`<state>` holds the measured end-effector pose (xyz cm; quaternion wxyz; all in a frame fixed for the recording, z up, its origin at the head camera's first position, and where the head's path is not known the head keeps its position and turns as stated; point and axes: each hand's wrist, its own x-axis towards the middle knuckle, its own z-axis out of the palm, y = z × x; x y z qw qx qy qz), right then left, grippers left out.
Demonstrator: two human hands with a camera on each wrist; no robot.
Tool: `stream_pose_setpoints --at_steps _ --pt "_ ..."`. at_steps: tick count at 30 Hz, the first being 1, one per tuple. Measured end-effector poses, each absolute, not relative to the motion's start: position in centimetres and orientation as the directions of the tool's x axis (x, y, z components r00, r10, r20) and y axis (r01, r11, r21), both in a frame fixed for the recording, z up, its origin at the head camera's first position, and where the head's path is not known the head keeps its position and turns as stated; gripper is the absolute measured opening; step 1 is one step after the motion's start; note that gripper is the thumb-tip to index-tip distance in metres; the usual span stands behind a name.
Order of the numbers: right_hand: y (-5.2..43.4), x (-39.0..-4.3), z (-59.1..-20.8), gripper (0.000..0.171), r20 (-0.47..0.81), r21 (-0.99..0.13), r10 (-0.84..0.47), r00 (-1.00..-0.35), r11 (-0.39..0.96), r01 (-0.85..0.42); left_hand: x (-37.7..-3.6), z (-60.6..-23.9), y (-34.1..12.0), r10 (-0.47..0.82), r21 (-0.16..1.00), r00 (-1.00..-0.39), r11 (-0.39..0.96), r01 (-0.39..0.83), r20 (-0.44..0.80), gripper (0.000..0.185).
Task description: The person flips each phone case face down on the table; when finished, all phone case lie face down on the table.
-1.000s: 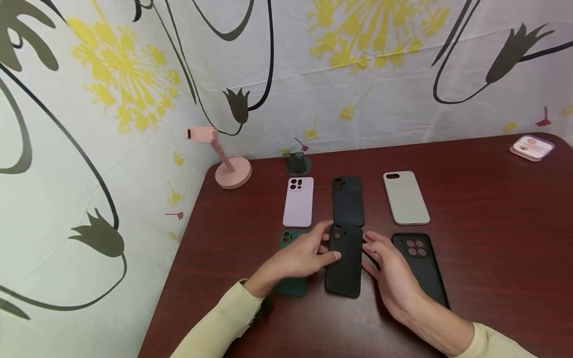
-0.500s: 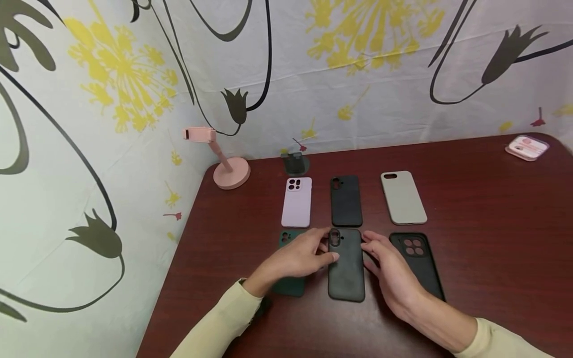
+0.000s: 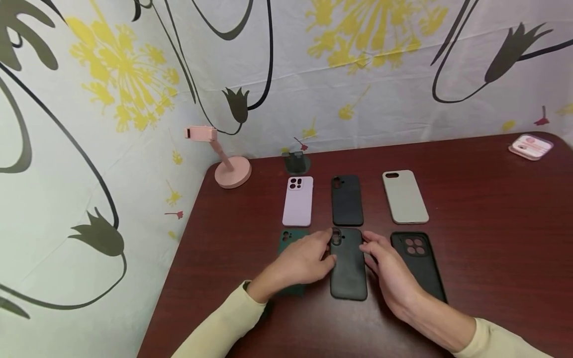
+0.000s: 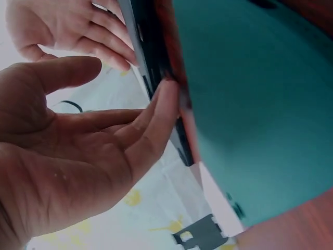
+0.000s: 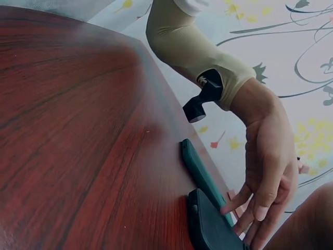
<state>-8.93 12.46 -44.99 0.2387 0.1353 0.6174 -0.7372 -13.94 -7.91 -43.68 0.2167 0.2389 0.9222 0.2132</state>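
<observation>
In the head view a black phone case (image 3: 348,266) lies flat on the table between my two hands, its camera cutout at the far left corner. My left hand (image 3: 299,261) is at its left edge, fingertips touching the upper side and thumb beside the edge. That hand partly covers a green phone case (image 3: 286,237). Along the right edge rest the relaxed fingers of my right hand (image 3: 394,276). In the left wrist view the left fingers (image 4: 151,130) are nearly straight against the black side wall. A black open-faced case (image 3: 418,266) lies right of my right hand.
Behind lie a lilac case (image 3: 298,201), another black case (image 3: 347,200) and a pale grey case (image 3: 405,197). A pink phone stand (image 3: 233,172) and a small dark stand (image 3: 296,163) stand at the table's back; a small clear box (image 3: 531,147) is far right.
The black case between my hands has come down from a tilt to lie flat, slightly nearer me. My left thumb has left its top face and moved to the edge.
</observation>
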Motion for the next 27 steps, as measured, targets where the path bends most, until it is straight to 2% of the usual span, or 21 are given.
stream_pose_setpoints --at_steps 4,10,17,23,27 --pt "12.4 -8.8 -45.0 0.069 -0.497 -0.846 -0.187 -0.847 -0.115 0.521 -13.7 -43.7 -7.6 0.545 0.437 -0.791 0.805 0.401 -0.278 0.057" --pt "12.5 -8.8 -45.2 0.069 -0.492 -0.848 -0.198 -0.848 -0.113 0.518 -14.1 -44.1 -7.7 0.53 0.451 -0.799 0.809 0.376 -0.284 0.054" --pt "12.9 -8.9 -44.9 0.068 -0.46 -0.869 -0.215 -0.862 -0.094 0.487 -14.5 -44.0 -8.0 0.53 0.48 -0.788 0.804 0.351 -0.313 0.062" --pt "14.2 -8.7 -44.0 0.066 -0.397 -0.916 -0.211 -0.893 0.033 0.4 -14.5 -43.4 -8.2 0.549 0.521 -0.791 0.774 0.359 -0.271 0.067" --pt "15.6 -9.0 -43.5 0.07 -0.403 -0.914 -0.206 -0.892 0.131 0.383 -14.5 -43.0 -7.9 0.58 0.573 -0.779 0.731 0.37 -0.238 0.07"
